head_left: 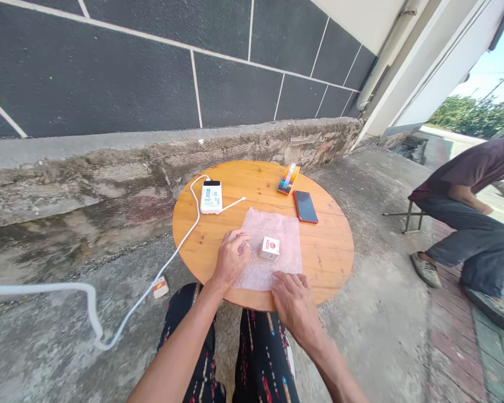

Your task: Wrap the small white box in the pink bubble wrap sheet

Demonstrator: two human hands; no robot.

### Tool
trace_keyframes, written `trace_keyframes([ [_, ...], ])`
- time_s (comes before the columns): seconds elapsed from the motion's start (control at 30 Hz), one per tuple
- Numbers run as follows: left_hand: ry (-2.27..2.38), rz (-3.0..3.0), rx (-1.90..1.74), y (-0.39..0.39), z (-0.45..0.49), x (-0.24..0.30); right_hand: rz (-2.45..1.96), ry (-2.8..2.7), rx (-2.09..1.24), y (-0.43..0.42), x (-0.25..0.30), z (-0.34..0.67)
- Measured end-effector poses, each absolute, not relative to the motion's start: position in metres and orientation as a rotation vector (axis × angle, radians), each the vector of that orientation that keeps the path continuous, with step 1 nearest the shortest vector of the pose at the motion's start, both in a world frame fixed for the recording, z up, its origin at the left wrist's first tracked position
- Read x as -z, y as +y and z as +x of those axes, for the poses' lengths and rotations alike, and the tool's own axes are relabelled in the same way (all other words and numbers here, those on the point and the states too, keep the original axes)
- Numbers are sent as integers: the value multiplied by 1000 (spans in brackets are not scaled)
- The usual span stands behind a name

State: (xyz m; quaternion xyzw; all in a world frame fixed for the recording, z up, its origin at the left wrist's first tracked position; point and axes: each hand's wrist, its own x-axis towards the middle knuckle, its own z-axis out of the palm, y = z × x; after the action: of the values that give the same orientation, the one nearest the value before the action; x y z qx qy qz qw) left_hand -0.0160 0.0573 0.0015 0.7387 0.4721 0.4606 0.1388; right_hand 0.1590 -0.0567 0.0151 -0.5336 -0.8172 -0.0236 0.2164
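- Round table (327,252): pale wood, smooth, light sheen.
- Bubble wrap sheet (277,226): clear, dimpled plastic.
- Small box (269,247): glossy printed card.
- Phone (305,206): glossy dark screen.
- Wall tiles (109,67): dark, matt, grainy.
- Ground (382,313): rough concrete.

It is bright day, and sun shines on the ground at the right. The table (319,252) sits in soft shade. Edges bend, and all looks sharp.

Bare wood lies open right of the bubble wrap (273,246); phone (305,206) and power bank (211,196) crowd the far side.
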Motion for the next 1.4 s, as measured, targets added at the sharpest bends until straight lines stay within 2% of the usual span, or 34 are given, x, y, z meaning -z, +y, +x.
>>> trace_keyframes([
  [0.07, 1318, 2193, -1311, 47, -21, -15, -1482, -2229, 53, -53, -19, 160],
  [0.2, 1100, 2487, -1037, 22, -28, -49, -1470, -2129, -15, -43, -36, 167],
  [0.33, 1083, 2619, -881, 18, -21, -57, -1427, -2052, -76, -26, -49, 173],
  [0.5, 1188, 2484, -988, 43, -6, -47, -1424, -1973, -166, 4, -57, 185],
  [1.0, 1356, 2006, -823, 74, 18, -45, -1642, -1746, -430, 50, -32, 198],
  [1.1, 1344, 1950, -837, 75, 19, -44, -1601, -1732, -302, 45, -33, 202],
  [1.27, 1321, 1869, -843, 74, 18, -43, -1496, -1704, 120, 8, -36, 196],
  [1.4, 1309, 1837, -869, 73, 18, -42, -1439, -1850, 148, -17, -32, 182],
])
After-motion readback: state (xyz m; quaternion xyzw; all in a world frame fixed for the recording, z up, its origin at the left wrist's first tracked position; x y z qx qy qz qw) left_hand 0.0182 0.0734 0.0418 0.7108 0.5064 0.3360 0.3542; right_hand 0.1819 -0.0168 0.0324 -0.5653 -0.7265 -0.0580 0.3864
